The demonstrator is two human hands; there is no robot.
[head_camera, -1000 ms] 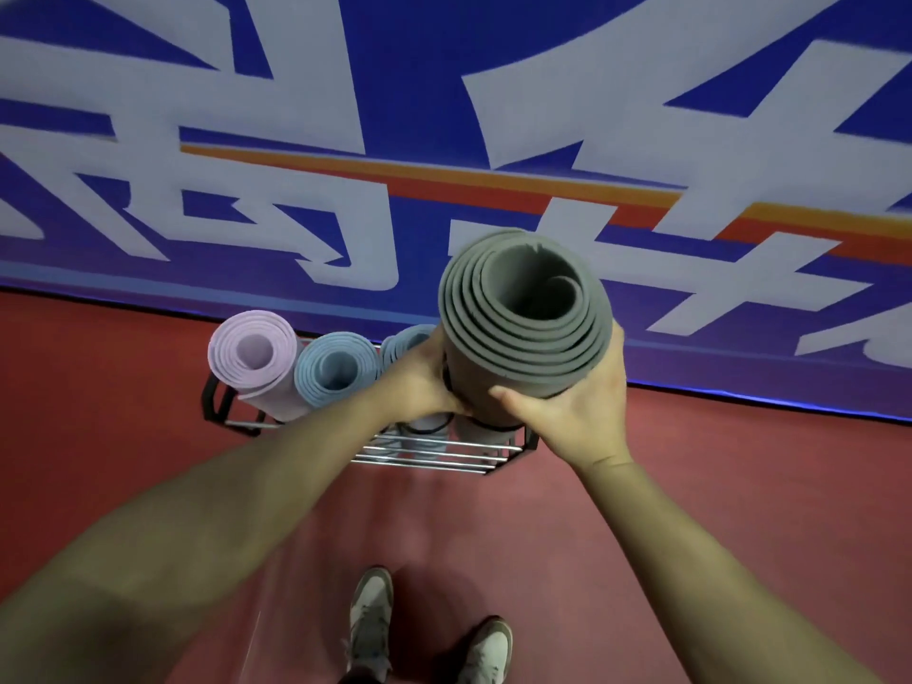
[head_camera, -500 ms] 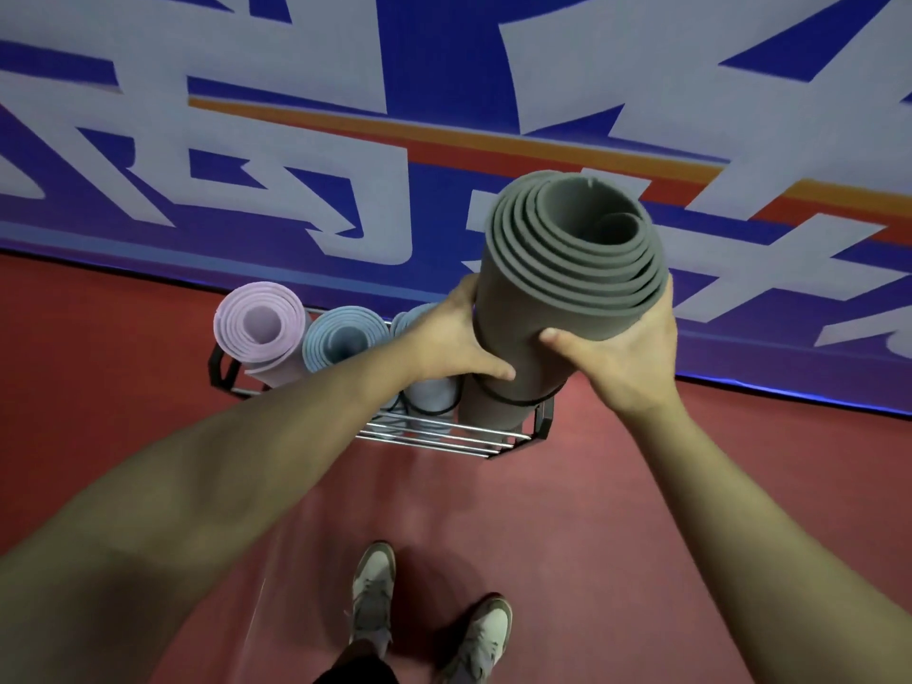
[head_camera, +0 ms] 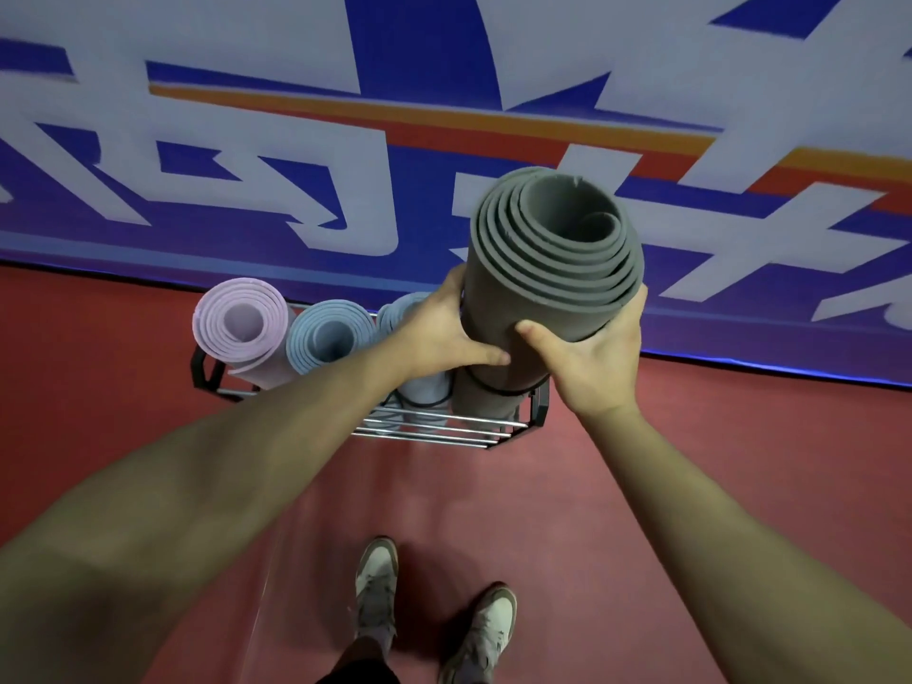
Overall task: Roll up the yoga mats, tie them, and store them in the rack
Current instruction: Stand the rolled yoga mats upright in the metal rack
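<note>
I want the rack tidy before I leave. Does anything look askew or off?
Mostly tidy. The pink mat at the rack's left end leans outward, not upright. The grey mat, gripped by both hands, has a small nick in its inner top edge.

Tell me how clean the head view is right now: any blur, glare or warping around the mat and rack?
Head view: the grey mat and both hands, left and right, are sharp; wide-angle warping bows the banner and stretches the forearms at the edges; lighting is even, with no glare; the rack is partly hidden behind the left arm.
</note>
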